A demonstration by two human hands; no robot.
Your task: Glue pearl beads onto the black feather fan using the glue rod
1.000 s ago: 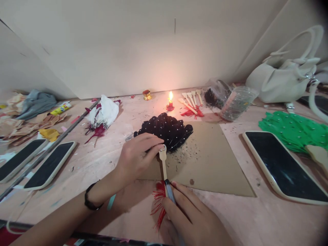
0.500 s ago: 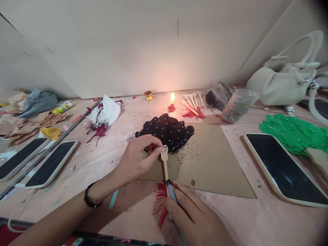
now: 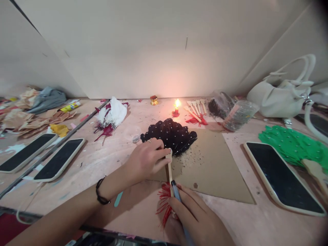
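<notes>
A black feather fan point(image 3: 171, 134) dotted with small white beads lies on a brown card sheet point(image 3: 212, 167), its wooden handle point(image 3: 169, 169) pointing toward me. My left hand point(image 3: 147, 160) is closed at the top of the handle, fingers pinched at a small shiny piece where handle meets feathers. My right hand point(image 3: 194, 218) is wrapped round a pen-like tool point(image 3: 176, 192) with a dark tip that rests against the handle's lower end. A red tassel point(image 3: 165, 203) spreads out under the right hand.
A lit red candle point(image 3: 176, 106) burns behind the fan, beside several wooden handles point(image 3: 195, 107) and a clear bag of beads point(image 3: 238, 114). A green fan point(image 3: 292, 145), phone point(image 3: 282, 176) and white handbag point(image 3: 282, 97) lie right. Two phones point(image 3: 41, 155), a metal rod and scraps lie left.
The view has shifted down and left, so everything sits a little lower and to the right. My left fingers have closed tighter at the handle's top. The right hand keeps the tool in place.
</notes>
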